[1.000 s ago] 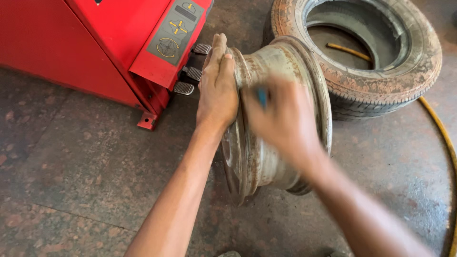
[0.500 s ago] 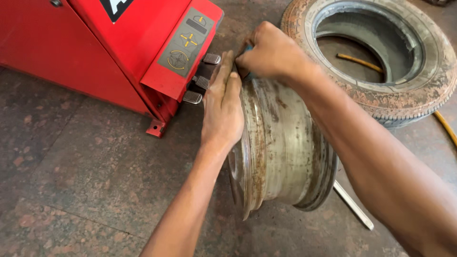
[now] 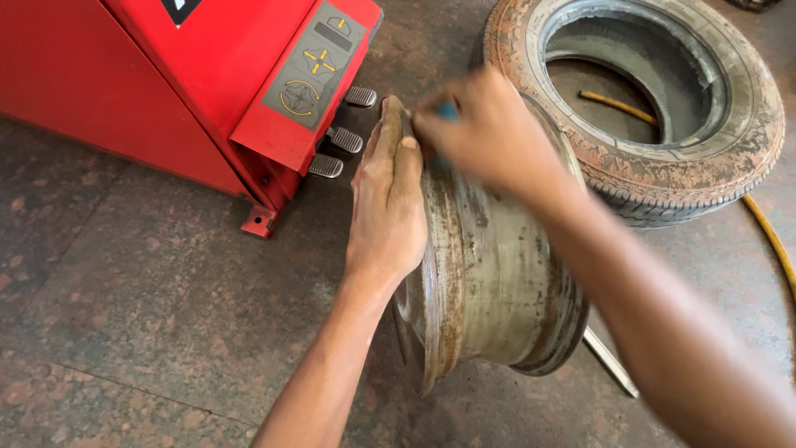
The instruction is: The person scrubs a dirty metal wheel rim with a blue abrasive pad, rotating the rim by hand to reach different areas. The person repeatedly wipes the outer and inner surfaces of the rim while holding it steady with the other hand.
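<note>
- Rim (image 3: pixel 489 282) stands on edge on the floor, just right of the red machine (image 3: pixel 207 91) — axle axis level.
- Left hand (image 3: pixel 388 199) flat against its near face.
- Right hand (image 3: pixel 481 133) pinches a blue thing (image 3: pixel 448 110) at the rim's top — blurred.

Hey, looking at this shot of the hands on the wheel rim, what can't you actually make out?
Head view, the only one:
- Right hand: motion-blurred; the small blue thing in it is unidentifiable.
- Wheel rim: its left face is covered by the left hand.
- Red machine: cut off by the top edge.
- Metal bar: mostly hidden behind the rim.
</note>
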